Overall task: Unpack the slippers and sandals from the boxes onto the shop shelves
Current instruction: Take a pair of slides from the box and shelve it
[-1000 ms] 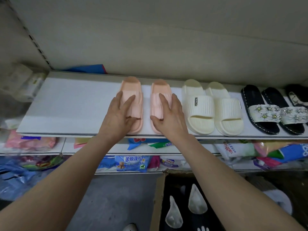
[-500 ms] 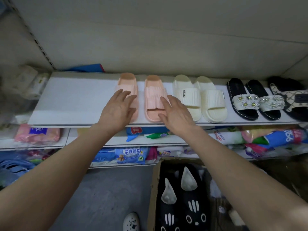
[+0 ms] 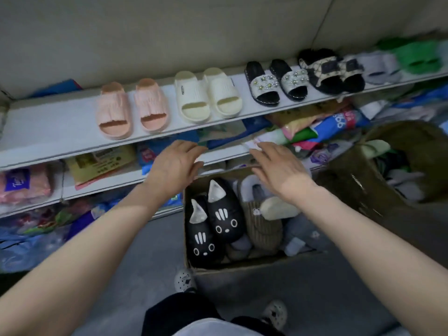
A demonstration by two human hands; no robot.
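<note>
A pair of pink slides (image 3: 132, 110) stands on the white top shelf (image 3: 48, 132), left of a cream pair (image 3: 207, 94), a black pair with flower straps (image 3: 276, 81) and further pairs to the right. Below on the floor, an open cardboard box (image 3: 242, 265) holds two black cat-face slippers (image 3: 213, 221), a brown ribbed slipper (image 3: 263, 226) and grey ones. My left hand (image 3: 175, 163) and my right hand (image 3: 278, 166) hover empty with relaxed fingers above the box's far edge, in front of the lower shelf.
A second, larger cardboard box (image 3: 378, 187) with mixed footwear stands at the right. Packaged goods (image 3: 101, 161) crowd the lower shelves. The top shelf has bare room left of the pink slides. My feet in white clogs (image 3: 185, 280) stand on the grey floor.
Both hands have left the pink slides on the top shelf and dropped down toward the box. The view has tilted down and to the right.
</note>
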